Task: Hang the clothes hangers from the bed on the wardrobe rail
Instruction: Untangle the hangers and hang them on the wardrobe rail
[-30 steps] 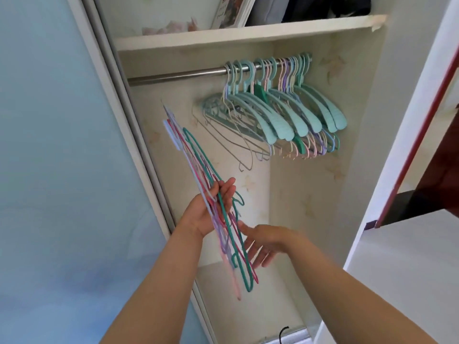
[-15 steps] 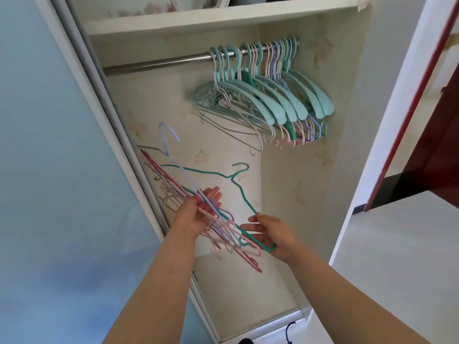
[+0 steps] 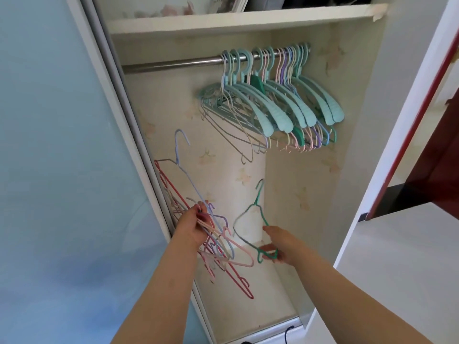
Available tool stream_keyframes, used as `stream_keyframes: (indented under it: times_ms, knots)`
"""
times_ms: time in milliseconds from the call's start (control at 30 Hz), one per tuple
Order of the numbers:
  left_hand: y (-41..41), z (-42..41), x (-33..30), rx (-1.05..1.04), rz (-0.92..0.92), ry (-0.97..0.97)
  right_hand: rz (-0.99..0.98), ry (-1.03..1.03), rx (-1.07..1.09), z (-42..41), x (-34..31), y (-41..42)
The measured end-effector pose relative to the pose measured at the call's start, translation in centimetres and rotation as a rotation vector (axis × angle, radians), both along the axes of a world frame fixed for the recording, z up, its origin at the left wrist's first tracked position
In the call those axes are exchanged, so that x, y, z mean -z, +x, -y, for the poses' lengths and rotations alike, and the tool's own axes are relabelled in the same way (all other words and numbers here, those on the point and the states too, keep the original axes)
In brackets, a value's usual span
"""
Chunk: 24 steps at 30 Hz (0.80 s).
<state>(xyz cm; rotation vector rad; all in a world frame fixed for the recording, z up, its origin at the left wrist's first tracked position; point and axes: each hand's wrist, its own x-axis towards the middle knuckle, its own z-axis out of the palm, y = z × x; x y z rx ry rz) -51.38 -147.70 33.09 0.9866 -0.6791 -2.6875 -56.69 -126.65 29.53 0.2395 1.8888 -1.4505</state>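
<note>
Green wire hanger [image 3: 250, 220] upright, apart from the tangled pastel bundle [image 3: 218, 242] — well below the half-filled rail [image 3: 173, 64].

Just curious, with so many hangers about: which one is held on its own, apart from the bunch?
The green wire hanger, gripped by the right hand. The left hand holds the mixed bundle.
</note>
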Motion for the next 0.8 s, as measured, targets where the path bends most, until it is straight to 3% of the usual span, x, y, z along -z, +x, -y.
stream_keyframes:
  times_ms: [133, 200, 333, 500, 667, 800]
  knots:
    - [0.5, 0.0, -0.5, 0.022, 0.019, -0.075, -0.624, 0.718, -0.552, 1.3, 0.3, 0.4]
    - [0.8, 0.0, -0.9, 0.022, 0.037, -0.119, -0.838, 0.905, -0.598, 2.3, -1.2, 0.7]
    - [0.8, 0.3, -1.4, -0.014, 0.03, -0.157, -1.182, 0.959, -0.575, 4.3, -5.8, 0.2]
    - [-0.3, 0.1, -2.8, -0.016, 0.058, -0.186, -1.438, 0.936, -0.368, 6.1, -12.4, -2.4]
    - [-1.4, 0.0, -4.4, 0.02, 0.026, -0.224, -1.47, 0.904, -0.249, 8.6, -18.0, -5.2]
    - [-1.5, 0.0, -5.3, 0.093, -0.051, -0.242, -1.406, 0.951, -0.304, 10.9, -20.5, -6.8]
